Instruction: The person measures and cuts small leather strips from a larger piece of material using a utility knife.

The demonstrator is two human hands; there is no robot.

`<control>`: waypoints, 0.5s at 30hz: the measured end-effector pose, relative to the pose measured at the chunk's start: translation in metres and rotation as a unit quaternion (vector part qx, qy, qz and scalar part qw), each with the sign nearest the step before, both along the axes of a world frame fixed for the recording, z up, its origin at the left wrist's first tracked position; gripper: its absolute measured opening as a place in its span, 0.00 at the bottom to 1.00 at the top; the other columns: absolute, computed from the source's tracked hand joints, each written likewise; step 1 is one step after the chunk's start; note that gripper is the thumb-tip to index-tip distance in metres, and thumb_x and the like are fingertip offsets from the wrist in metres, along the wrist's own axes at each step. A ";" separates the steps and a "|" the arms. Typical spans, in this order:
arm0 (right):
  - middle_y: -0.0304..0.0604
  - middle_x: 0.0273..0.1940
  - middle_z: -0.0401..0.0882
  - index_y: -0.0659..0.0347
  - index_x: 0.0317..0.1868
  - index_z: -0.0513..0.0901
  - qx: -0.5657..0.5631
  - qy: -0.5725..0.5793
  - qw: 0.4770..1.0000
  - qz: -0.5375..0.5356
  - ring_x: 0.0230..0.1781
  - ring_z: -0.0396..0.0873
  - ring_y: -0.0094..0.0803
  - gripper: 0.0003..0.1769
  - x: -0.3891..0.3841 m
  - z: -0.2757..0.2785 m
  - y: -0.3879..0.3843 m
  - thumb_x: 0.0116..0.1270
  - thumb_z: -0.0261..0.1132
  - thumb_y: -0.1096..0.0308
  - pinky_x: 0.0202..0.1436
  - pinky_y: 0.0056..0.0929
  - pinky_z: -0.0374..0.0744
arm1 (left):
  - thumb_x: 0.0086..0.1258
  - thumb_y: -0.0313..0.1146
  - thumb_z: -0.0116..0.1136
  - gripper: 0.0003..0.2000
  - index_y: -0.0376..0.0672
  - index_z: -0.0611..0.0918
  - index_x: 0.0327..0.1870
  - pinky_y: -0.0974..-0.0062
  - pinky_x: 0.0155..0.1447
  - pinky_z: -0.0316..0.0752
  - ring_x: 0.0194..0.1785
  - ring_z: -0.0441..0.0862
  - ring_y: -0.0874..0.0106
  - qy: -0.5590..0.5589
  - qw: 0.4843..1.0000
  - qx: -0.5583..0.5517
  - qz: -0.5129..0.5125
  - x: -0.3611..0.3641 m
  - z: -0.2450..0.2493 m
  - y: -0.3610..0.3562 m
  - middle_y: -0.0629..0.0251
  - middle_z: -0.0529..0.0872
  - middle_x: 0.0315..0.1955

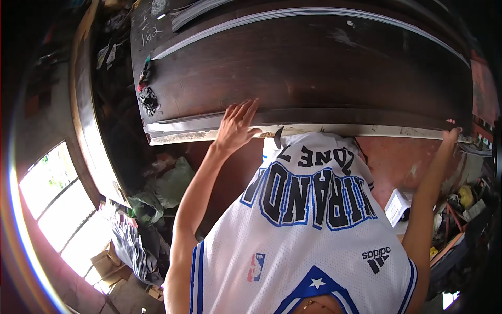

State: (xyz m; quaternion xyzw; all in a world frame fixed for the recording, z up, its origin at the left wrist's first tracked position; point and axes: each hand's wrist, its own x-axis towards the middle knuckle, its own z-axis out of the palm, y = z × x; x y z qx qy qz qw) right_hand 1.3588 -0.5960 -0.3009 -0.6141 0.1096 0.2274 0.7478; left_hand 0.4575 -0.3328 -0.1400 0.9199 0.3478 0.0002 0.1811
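Note:
A long, thin dark strip (334,116) lies along the near edge of a dark brown tabletop (293,73); its left end shines pale. My left hand (238,126) rests flat on the strip and the table edge, left of the middle, fingers stretched out and thumb apart. Far to the right, my right hand (452,132) is at the strip's other end, with its fingers curled at the edge and seeming to pinch it. Part of that grip is too small to make out. Below the strip runs the table's worn, whitish front edge (183,137).
A long pale-edged strip (314,12) curves across the tabletop's far part, near stacked sheets (198,14). A black crumpled bit (149,100) sits at the left edge. Grey sheets (130,246) and a cardboard box (110,264) stand lower left; a white container (398,205) is lower right.

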 end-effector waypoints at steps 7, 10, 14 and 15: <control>0.44 0.30 0.76 0.64 0.36 0.73 0.011 -0.009 1.000 -0.014 0.31 0.75 0.37 0.34 -0.011 -0.003 0.015 0.77 0.41 0.38 0.44 0.39 0.81 | 0.52 0.32 0.74 0.27 0.39 0.81 0.56 0.63 0.59 0.77 0.54 0.81 0.59 -0.092 0.994 -0.007 0.054 -0.001 -0.019 -0.003 0.60 0.84 0.51; 0.45 0.30 0.75 0.65 0.36 0.72 0.024 -0.004 1.000 -0.003 0.31 0.75 0.38 0.35 0.003 -0.007 0.013 0.78 0.40 0.38 0.43 0.40 0.81 | 0.52 0.31 0.74 0.27 0.40 0.80 0.56 0.63 0.59 0.77 0.52 0.82 0.59 -0.105 0.993 -0.003 0.052 -0.002 -0.021 -0.002 0.60 0.85 0.49; 0.46 0.30 0.75 0.67 0.35 0.73 0.026 0.000 1.000 -0.017 0.31 0.74 0.39 0.35 -0.034 0.025 0.034 0.79 0.38 0.40 0.44 0.39 0.81 | 0.56 0.35 0.73 0.25 0.40 0.80 0.55 0.63 0.57 0.78 0.51 0.83 0.57 -0.079 0.995 -0.018 0.060 -0.008 -0.027 0.002 0.58 0.85 0.48; 0.46 0.30 0.75 0.67 0.35 0.73 0.018 -0.007 0.999 -0.029 0.31 0.74 0.39 0.35 -0.057 0.039 0.043 0.79 0.38 0.40 0.44 0.39 0.81 | 0.58 0.38 0.72 0.23 0.39 0.80 0.54 0.62 0.56 0.78 0.50 0.83 0.56 -0.064 0.996 -0.026 0.064 -0.009 -0.029 0.002 0.56 0.85 0.48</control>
